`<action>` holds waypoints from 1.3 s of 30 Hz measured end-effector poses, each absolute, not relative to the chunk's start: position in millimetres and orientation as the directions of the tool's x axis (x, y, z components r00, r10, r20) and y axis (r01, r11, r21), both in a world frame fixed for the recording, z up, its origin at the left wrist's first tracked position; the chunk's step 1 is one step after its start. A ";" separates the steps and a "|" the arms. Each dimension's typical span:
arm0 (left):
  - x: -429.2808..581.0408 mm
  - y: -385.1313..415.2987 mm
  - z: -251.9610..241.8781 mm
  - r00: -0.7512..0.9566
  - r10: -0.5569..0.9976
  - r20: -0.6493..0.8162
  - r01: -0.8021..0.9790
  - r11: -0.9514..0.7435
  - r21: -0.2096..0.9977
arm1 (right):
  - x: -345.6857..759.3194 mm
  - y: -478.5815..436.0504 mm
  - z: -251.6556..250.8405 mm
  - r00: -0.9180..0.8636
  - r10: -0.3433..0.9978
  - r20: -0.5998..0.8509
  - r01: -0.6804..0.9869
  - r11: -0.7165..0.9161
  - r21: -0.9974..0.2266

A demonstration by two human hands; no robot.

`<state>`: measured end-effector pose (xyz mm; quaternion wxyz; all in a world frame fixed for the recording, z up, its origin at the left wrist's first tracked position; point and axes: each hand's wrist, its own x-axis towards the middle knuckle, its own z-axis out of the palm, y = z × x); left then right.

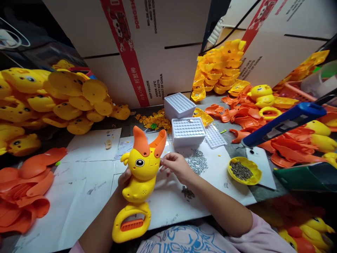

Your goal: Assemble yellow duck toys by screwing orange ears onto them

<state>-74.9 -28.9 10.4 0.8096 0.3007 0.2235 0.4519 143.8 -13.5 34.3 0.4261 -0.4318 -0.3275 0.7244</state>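
A yellow plastic toy animal [140,175] with an orange crest [147,140], a printed eye and a loop handle with an orange trigger stands upright in front of me. My left hand [123,181] wraps around its body from behind. My right hand [175,166] touches the toy's right side near the head, fingers curled and pinched against the shell. Both forearms rest over white paper sheets [86,189] on the table.
Yellow shell halves [63,95] pile at the left, orange parts [23,189] at the near left and far right [252,119]. Two white trays [188,131] of small metal pieces, loose screws [197,161], a yellow dish of screws [243,171] and a blue tool [284,123] lie to the right. Cardboard boxes [147,45] stand behind.
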 end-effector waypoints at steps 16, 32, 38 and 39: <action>-55.7 -25.4 24.7 0.640 0.705 -0.307 -0.533 0.694 0.484 | 146.4 -24.4 39.1 0.182 0.983 0.035 -0.433 0.112 -0.894; -51.8 -25.6 23.3 0.618 0.681 -0.392 -0.546 0.731 0.409 | 156.2 -17.7 29.2 0.084 0.933 0.351 -0.115 0.359 -0.926; -45.4 -27.8 29.8 0.526 0.763 -0.377 -0.577 0.645 0.500 | 160.2 -18.2 29.6 -0.011 0.846 0.533 0.074 0.532 -0.844; -44.1 -27.8 31.2 0.514 0.771 -0.376 -0.576 0.635 0.515 | 160.4 -18.1 29.4 -0.019 0.835 0.550 0.096 0.549 -0.830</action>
